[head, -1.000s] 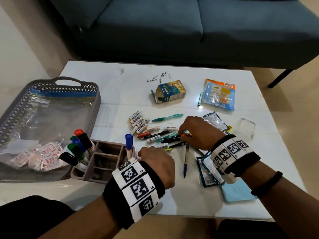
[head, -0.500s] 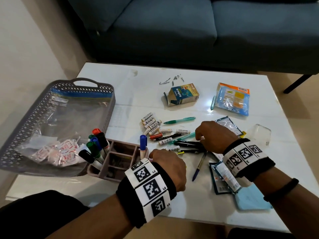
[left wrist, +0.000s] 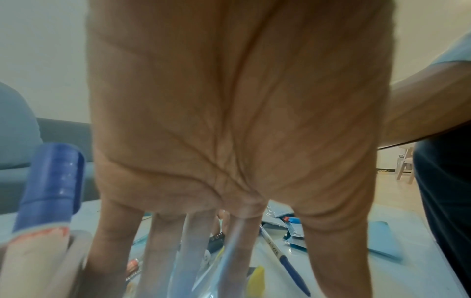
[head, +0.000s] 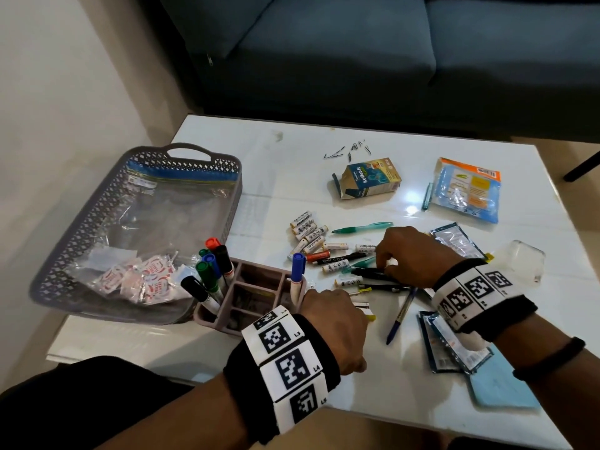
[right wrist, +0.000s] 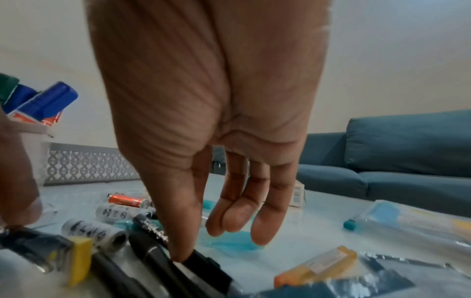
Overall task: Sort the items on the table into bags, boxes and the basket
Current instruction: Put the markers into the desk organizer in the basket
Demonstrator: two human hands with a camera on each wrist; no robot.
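Loose black pens [head: 373, 274] and white batteries [head: 306, 227] lie scattered beside the grey basket [head: 97, 209].
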